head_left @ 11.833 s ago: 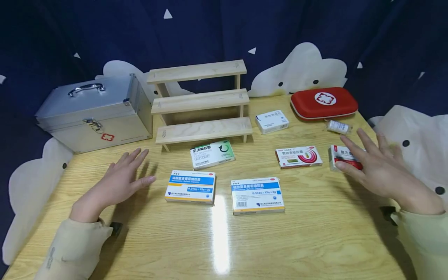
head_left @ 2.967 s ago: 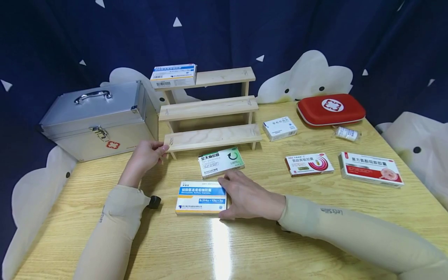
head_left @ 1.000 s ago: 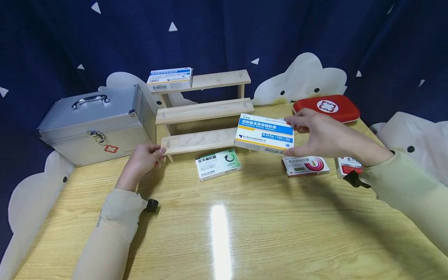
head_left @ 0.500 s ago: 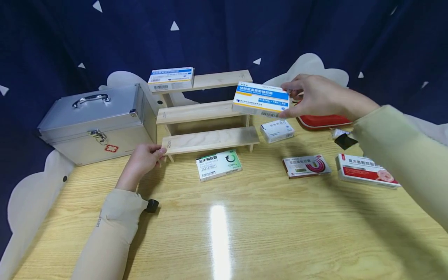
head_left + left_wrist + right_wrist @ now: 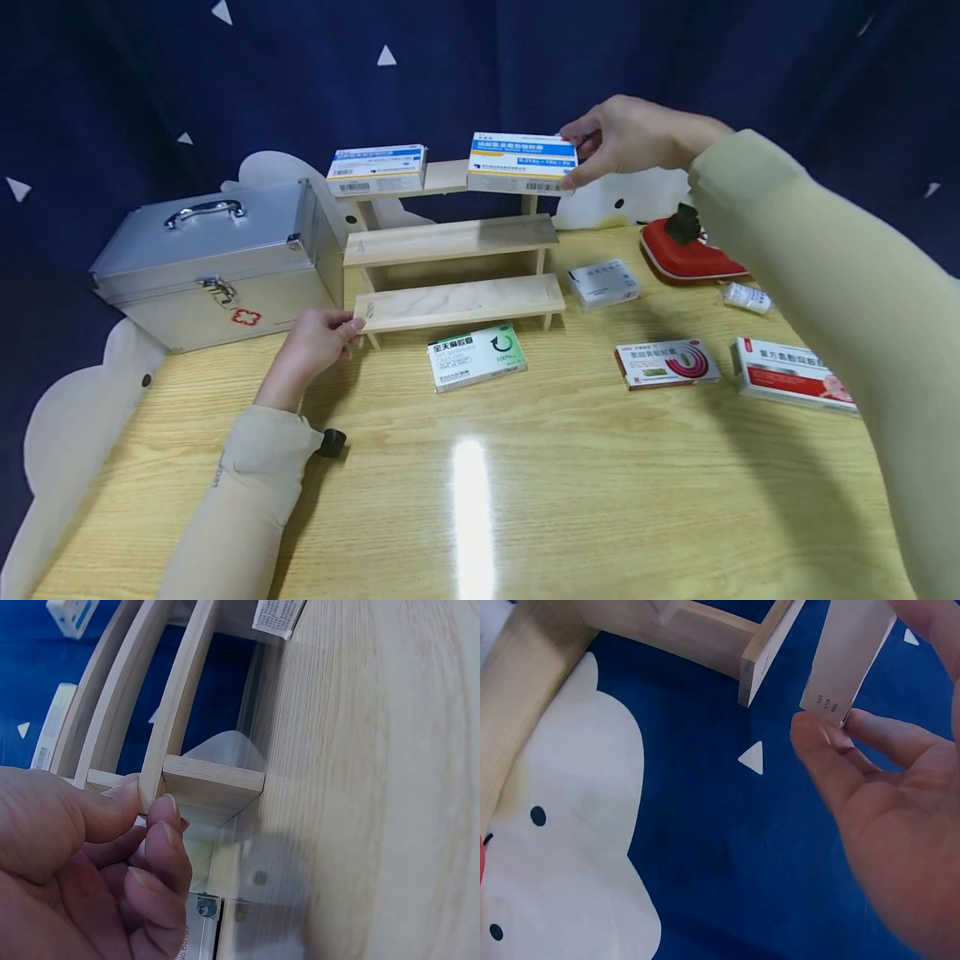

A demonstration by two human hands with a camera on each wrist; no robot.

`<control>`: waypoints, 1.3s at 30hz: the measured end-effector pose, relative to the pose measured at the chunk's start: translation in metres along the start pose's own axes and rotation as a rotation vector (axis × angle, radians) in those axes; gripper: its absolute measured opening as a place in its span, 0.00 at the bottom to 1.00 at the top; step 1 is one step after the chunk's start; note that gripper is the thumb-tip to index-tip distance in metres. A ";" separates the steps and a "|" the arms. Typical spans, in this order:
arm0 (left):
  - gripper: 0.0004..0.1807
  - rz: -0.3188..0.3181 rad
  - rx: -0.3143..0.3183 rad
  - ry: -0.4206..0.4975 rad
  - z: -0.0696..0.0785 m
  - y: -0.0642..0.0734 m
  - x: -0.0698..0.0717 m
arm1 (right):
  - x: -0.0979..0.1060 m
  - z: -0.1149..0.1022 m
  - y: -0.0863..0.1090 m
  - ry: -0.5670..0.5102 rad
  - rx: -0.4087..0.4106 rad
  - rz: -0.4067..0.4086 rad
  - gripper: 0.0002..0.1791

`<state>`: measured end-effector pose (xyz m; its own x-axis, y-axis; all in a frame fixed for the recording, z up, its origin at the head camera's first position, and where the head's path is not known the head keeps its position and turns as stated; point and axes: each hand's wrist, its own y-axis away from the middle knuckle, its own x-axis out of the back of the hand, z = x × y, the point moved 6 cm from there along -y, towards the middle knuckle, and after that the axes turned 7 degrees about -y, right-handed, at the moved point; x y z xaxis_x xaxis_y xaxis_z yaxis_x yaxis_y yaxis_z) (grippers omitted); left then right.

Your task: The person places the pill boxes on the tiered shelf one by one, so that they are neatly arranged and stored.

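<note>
My right hand (image 5: 626,142) grips the right end of a blue and white medicine box (image 5: 521,164) in front of the top shelf's right part. In the right wrist view, thumb and fingers pinch the box (image 5: 847,660), and a gap shows between it and the wooden rack (image 5: 750,667). My left hand (image 5: 318,342) pinches the left end of the lowest shelf of the three-step wooden rack (image 5: 457,304); the left wrist view shows thumb and fingers of the hand (image 5: 97,862) on that shelf's end. A matching medicine box (image 5: 377,171) lies on the top shelf's left end.
A green and white medicine box (image 5: 477,358) lies before the rack. To the right are a white box (image 5: 603,283), two red and white boxes, one a capsule box (image 5: 667,364), a bandage roll (image 5: 746,297) and a red case (image 5: 678,258). A silver metal case (image 5: 217,275) stands left.
Since the oldest frame, one blue and white box has come onto the top shelf. My right hand has lifted the other from the table up and leftward to the top shelf; my left hand stays put lately.
</note>
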<state>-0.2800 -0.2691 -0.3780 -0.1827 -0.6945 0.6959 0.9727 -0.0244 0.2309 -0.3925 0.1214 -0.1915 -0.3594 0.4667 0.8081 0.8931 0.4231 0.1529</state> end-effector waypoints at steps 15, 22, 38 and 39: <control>0.24 -0.003 -0.019 0.005 0.000 0.010 -0.007 | -0.005 -0.008 -0.053 -0.020 -0.060 -0.076 0.55; 0.24 -0.010 -0.031 -0.001 0.003 0.012 -0.009 | -0.008 -0.002 -0.058 0.023 -0.090 -0.098 0.55; 0.21 -0.001 -0.054 -0.021 0.004 0.012 -0.009 | -0.006 0.003 -0.057 0.055 -0.126 -0.112 0.50; 0.21 -0.003 -0.055 -0.018 0.004 0.012 -0.010 | -0.006 0.003 -0.056 0.047 -0.129 -0.114 0.51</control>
<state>-0.2674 -0.2599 -0.3796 -0.1871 -0.6816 0.7074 0.9785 -0.0660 0.1953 -0.4411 0.0973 -0.2071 -0.4496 0.3835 0.8068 0.8759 0.3662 0.3141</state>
